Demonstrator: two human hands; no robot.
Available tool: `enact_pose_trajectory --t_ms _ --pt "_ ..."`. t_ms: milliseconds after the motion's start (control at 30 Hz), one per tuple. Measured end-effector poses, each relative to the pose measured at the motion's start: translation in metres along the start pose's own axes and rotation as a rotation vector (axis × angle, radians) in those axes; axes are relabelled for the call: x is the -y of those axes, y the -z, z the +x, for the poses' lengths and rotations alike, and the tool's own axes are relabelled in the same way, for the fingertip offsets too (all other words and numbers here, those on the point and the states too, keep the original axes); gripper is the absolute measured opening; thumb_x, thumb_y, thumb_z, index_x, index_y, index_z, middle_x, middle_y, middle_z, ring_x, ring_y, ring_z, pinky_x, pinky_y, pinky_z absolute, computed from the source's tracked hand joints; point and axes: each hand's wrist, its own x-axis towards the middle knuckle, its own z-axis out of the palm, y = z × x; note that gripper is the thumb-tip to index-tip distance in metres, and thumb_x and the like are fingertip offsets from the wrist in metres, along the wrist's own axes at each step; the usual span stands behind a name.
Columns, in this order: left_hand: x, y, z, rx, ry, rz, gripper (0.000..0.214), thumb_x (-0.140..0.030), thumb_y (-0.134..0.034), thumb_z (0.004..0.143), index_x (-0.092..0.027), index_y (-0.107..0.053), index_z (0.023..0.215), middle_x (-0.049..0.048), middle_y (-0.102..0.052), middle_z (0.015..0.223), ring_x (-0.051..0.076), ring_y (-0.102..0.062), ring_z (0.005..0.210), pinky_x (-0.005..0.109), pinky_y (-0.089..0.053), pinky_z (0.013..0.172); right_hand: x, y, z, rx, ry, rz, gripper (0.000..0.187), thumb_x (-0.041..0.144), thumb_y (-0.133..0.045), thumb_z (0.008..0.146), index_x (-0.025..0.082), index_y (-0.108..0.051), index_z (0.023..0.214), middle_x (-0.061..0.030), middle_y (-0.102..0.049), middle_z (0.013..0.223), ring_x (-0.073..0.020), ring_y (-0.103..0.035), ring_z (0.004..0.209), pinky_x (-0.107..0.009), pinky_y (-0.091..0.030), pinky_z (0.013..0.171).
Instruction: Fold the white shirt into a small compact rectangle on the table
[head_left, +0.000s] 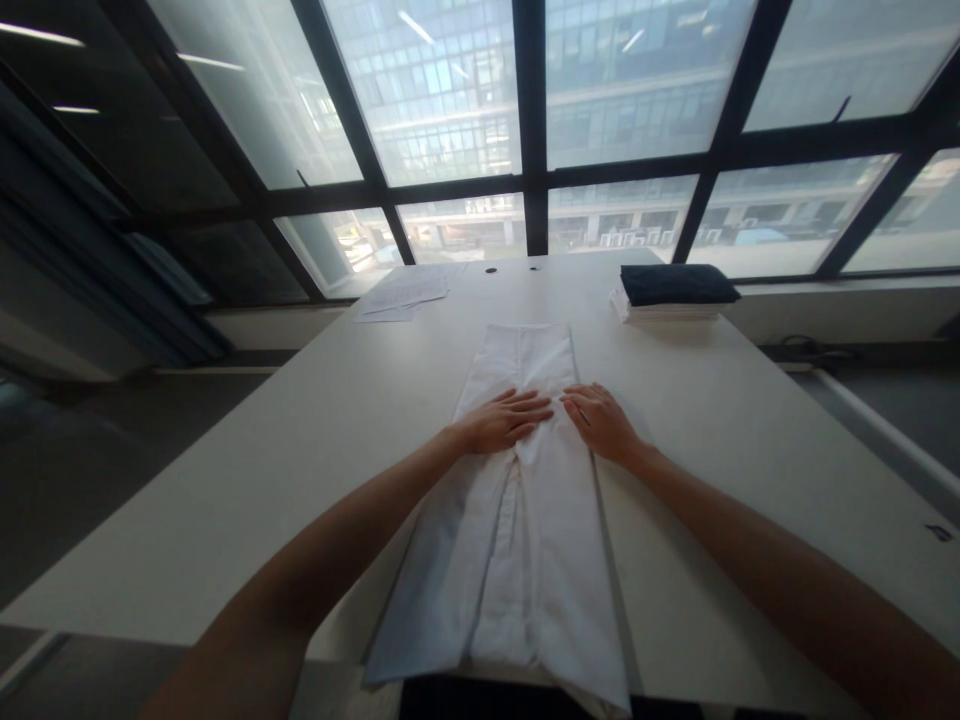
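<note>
A white shirt [525,520], folded lengthwise into a long narrow strip, lies on the white table [750,420] and runs from the near edge toward the middle. My left hand [504,419] rests flat on the strip, fingers stretched out and pointing right. My right hand [601,420] lies flat beside it on the cloth, fingers extended toward the left hand. The fingertips of both hands almost meet over the strip's centre line. Neither hand holds anything.
A stack of folded clothes with a dark piece on top [675,290] sits at the far right of the table. Sheets of paper [409,295] lie at the far left. Large windows [525,100] stand behind the table; the floor drops away on both sides.
</note>
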Motion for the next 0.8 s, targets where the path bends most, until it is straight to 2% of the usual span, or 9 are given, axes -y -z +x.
enact_pose_trajectory --t_ms 167,300,400,533,600,667,733,800 --pt "0.008 -0.004 0.0 -0.019 0.121 0.006 0.052 -0.048 -0.025 0.109 -0.037 -0.032 0.159 -0.006 -0.024 0.168 0.019 -0.015 0.157 0.044 -0.006 0.127 -0.011 -0.008 0.003 -0.108 -0.08 0.127 0.039 0.034 -0.039 0.104 0.019 -0.074 0.109 -0.0134 -0.071 0.121 -0.0251 -0.062 0.118 -0.044 -0.044 0.107" --pt "0.016 -0.011 0.003 -0.1 0.349 0.026 0.054 -0.048 -0.022 0.109 -0.032 -0.036 0.158 -0.0028 -0.022 0.169 0.022 -0.015 0.157 0.05 -0.012 0.126 -0.027 -0.007 0.006 -0.26 -0.198 0.237 0.04 0.035 -0.04 0.101 0.016 -0.074 0.105 -0.0162 -0.069 0.12 -0.0257 -0.061 0.118 -0.043 -0.046 0.106" --pt "0.013 -0.016 0.003 -0.139 0.498 0.058 0.056 -0.046 -0.018 0.109 -0.029 -0.035 0.159 0.0001 -0.024 0.169 0.026 -0.016 0.157 0.055 -0.016 0.125 -0.04 0.01 0.013 -0.354 -0.276 0.182 0.04 0.031 -0.038 0.097 0.013 -0.073 0.106 -0.018 -0.067 0.121 -0.0251 -0.06 0.12 -0.042 -0.044 0.109" --pt "-0.002 -0.024 0.004 -0.221 0.665 0.13 0.057 -0.045 -0.016 0.108 -0.029 -0.036 0.158 0.002 -0.028 0.168 0.031 -0.021 0.155 0.06 -0.018 0.123 -0.04 0.04 0.021 -0.354 -0.392 -0.009 0.043 0.025 -0.036 0.096 0.007 -0.071 0.114 -0.0214 -0.064 0.124 -0.0253 -0.056 0.124 -0.04 -0.039 0.113" --pt "-0.008 -0.028 0.009 -0.275 0.785 0.139 0.058 -0.045 -0.017 0.107 -0.027 -0.039 0.158 0.0048 -0.029 0.167 0.034 -0.021 0.155 0.063 -0.017 0.122 -0.028 0.048 0.02 -0.306 -0.414 -0.064 0.041 0.027 -0.042 0.095 0.007 -0.069 0.118 -0.0228 -0.063 0.128 -0.0291 -0.054 0.126 -0.044 -0.039 0.113" --pt "-0.011 -0.029 0.017 -0.339 0.939 0.081 0.059 -0.046 -0.018 0.106 -0.025 -0.039 0.157 0.0091 -0.028 0.167 0.037 -0.019 0.155 0.066 -0.016 0.121 -0.01 0.047 0.014 -0.17 -0.403 -0.137 0.042 0.031 -0.045 0.096 0.009 -0.067 0.123 -0.0238 -0.06 0.135 -0.0334 -0.052 0.129 -0.05 -0.039 0.111" --pt "-0.014 -0.029 0.026 -0.388 1.076 -0.014 0.061 -0.046 -0.014 0.106 -0.025 -0.033 0.16 0.0129 -0.027 0.167 0.037 -0.021 0.155 0.067 -0.021 0.119 0.008 0.037 0.005 0.018 -0.365 -0.211 0.047 0.037 -0.041 0.1 0.01 -0.064 0.13 -0.0244 -0.056 0.143 -0.0365 -0.049 0.134 -0.053 -0.038 0.111" --pt "-0.017 -0.029 0.034 -0.396 1.154 -0.08 0.063 -0.048 -0.011 0.105 -0.027 -0.024 0.163 0.0151 -0.025 0.168 0.037 -0.024 0.154 0.067 -0.028 0.116 0.022 0.023 -0.004 0.162 -0.261 -0.213 0.053 0.043 -0.035 0.103 0.011 -0.058 0.139 -0.0251 -0.054 0.147 -0.0382 -0.045 0.139 -0.056 -0.036 0.113"
